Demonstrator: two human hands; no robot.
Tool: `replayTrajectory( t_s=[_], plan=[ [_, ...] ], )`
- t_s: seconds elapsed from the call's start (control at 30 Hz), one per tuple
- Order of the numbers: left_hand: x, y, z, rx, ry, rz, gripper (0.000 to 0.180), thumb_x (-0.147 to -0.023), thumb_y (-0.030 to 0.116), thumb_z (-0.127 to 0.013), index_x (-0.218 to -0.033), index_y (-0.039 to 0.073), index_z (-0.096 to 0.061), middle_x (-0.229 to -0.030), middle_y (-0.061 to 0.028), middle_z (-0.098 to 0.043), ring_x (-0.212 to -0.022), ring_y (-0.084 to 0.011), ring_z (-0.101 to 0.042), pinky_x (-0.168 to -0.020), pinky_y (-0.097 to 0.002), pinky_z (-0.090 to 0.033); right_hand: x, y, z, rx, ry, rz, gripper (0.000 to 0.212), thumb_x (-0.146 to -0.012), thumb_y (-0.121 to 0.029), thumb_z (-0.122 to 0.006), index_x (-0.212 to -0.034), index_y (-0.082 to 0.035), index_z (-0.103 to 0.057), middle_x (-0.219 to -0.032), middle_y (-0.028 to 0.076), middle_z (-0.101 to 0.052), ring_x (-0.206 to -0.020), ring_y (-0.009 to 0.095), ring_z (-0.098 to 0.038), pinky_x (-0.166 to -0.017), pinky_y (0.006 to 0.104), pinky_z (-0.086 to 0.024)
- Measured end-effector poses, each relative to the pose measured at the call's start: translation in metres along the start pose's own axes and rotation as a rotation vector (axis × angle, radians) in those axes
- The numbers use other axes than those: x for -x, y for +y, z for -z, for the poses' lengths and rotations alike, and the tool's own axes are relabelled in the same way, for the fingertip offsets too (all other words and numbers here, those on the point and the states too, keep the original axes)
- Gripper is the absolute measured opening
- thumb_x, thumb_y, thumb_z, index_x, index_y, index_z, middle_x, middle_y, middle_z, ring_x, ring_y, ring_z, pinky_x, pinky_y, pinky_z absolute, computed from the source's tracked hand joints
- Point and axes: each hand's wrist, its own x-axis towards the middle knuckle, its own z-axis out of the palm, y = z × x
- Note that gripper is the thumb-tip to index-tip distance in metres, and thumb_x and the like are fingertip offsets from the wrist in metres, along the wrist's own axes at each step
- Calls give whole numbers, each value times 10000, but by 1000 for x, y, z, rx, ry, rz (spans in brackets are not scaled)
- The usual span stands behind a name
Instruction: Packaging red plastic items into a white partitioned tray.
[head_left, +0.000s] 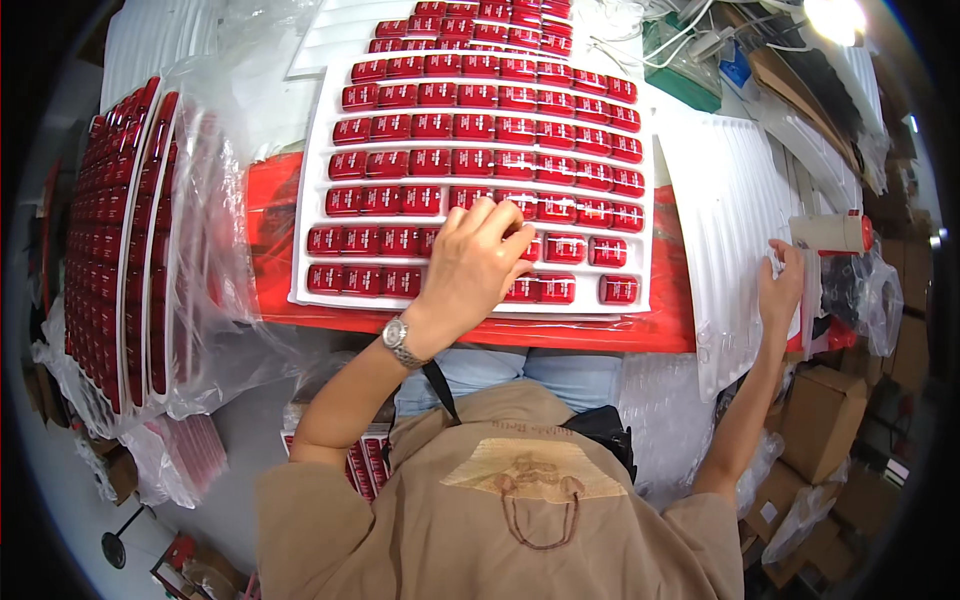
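A white slotted tray point(645, 285) lies in front of me, filled with rows of small glossy red containers point(474, 126) that bear pale print. My left hand point(478, 250), a watch on its wrist, reaches over the two nearest rows. Its fingers are bent down around a red container in the second row from the front, partly hidden beneath them. Off to the right, my right hand point(782, 282) is raised beside a white ribbed tray point(722, 215), thumb and forefinger apart. Nothing shows between them. Gaps separate some containers at the right of the nearest rows.
More filled trays point(120, 240) stand on edge at the left, partly wrapped in clear plastic. A red sheet point(275, 215) covers the near part of the table. A pale roll with a red end point(830, 233), cables point(690, 35) and cardboard boxes point(820, 420) are on the right.
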Motion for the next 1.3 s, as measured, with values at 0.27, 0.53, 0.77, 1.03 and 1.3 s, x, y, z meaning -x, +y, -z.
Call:
replayTrajectory(
  t_s=[0.27, 0.53, 0.77, 1.03, 1.3],
  plan=[
    [12, 11, 12, 581, 113, -10, 321, -708, 79, -734, -1004, 21, -622, -971, -113, -613, -858, -263, -575, -767, -375, -455, 45, -203, 28, -1137, -498, 375, 335, -811, 50, -605, -1143, 39, -565, -1089, 164, -625, -793, 179, -647, -669, 262, -525],
    [18, 24, 11, 546, 43, 7, 332, -678, 53, -743, -983, 7, -621, -939, -118, -605, -847, -280, -572, -749, -367, -456, 82, -241, 7, -1084, -365, 489, 618, -922, -116, -532, -1389, 120, -203, -1343, 346, -361, -1224, 439, -427, -996, 408, -381],
    [4, 19, 11, 343, 163, 48, 321, -676, 56, -739, -976, 13, -636, -950, -111, -615, -889, -258, -577, -758, -365, -467, 42, -192, 25, -984, -505, 337, 348, -907, -128, -552, -1239, -25, -546, -1250, 165, -554, -1116, 261, -554, -892, 339, -456],
    [-20, 17, -7, 106, -67, -39, 277, -699, 51, -708, -955, -4, -616, -924, -110, -563, -877, -277, -556, -761, -367, -468, -93, 120, -77, 266, 74, -154, 389, -918, -297, -496, -1082, 42, -596, -1028, 241, -619, -993, 397, -580, -860, 477, -451],
    [14, -17, 30, -34, -27, 69, 377, -654, 123, -761, -1009, 40, -666, -926, -63, -580, -882, -223, -527, -758, -356, -403, -74, 23, -33, -360, 213, -135, 237, -918, -203, -530, -1020, -10, -621, -815, 129, -648, -733, 208, -630, -635, 341, -488]
  ],
)
